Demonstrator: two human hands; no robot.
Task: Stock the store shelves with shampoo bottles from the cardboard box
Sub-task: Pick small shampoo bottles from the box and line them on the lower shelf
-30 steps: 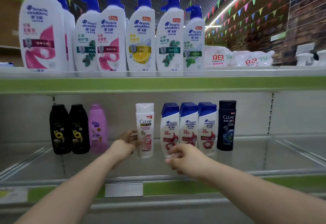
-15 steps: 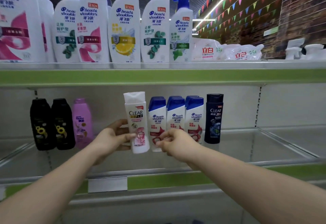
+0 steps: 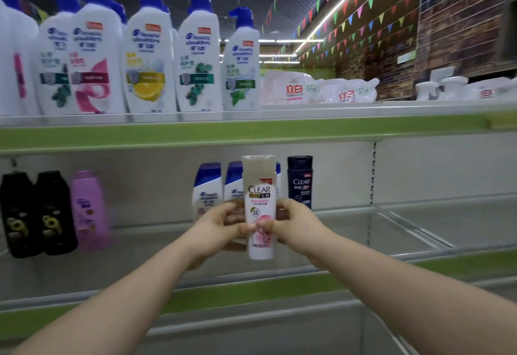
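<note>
A white CLEAR shampoo bottle [image 3: 260, 192] with a pink label is upright in front of the middle shelf [image 3: 363, 228], lifted off its surface. My left hand [image 3: 215, 228] grips it from the left and my right hand [image 3: 296, 226] grips it from the right, both thumbs on its front. Behind it stand blue-capped Head & Shoulders bottles [image 3: 207, 186]; one is mostly hidden by the held bottle. A dark CLEAR bottle [image 3: 300, 181] stands to their right. No cardboard box is in view.
Two black bottles [image 3: 36, 214] and a purple bottle [image 3: 86, 209] stand at the shelf's left. Large pump bottles [image 3: 145, 58] line the top shelf, with white refill bags [image 3: 313, 88] to their right. Bare shelf surface [image 3: 447, 223] lies right of the dark bottle.
The white CLEAR bottle left its spot left of the blue-capped bottles and moved right, in front of them. My right hand came onto it. The view swung right.
</note>
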